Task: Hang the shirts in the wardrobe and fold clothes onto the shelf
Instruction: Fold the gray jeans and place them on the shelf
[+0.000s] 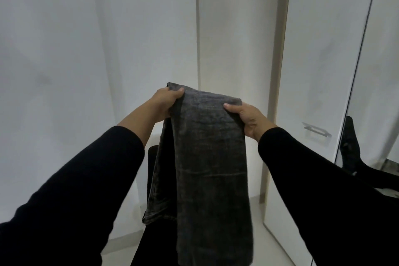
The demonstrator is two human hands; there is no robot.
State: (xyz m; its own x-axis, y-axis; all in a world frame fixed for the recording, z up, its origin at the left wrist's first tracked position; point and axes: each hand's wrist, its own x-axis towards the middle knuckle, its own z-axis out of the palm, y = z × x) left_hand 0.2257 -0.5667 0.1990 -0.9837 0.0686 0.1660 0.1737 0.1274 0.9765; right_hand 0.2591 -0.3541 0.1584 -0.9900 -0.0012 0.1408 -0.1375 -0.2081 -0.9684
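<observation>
Both hands are raised at the middle of the frame, each gripping a top corner of a pair of dark grey jeans [207,157]. The left hand [167,101] has its thumb laid over the front of the cloth and its fingers curled behind; the right hand [244,117] pinches the opposite corner the same way, thumb on top. The jeans hang doubled from that held edge down to the bottom of the frame, with a second layer and a seamed hem showing on the lower left side.

The step in hand looks like folding the garment before it goes on a shelf. To do it well, the hands should keep the top edge level and taut so that the layers hang square, then bring the lower end up to meet the held edge, or lay the cloth flat first, with the side seams lined up so that no layer sticks out.

White wardrobe doors [319,49] fill the right of the frame, one with a metal handle [316,131] at middle right, and a mirrored panel [375,114] at the far right edge reflects a dark shape. No shelf, rail or hanger is in view, so where the jeans will go cannot be told. Their lower end is cut off by the bottom edge, and whether the waistband or the leg ends are held is hard to make out. Dark shapes behind the jeans are too dim to name.
</observation>
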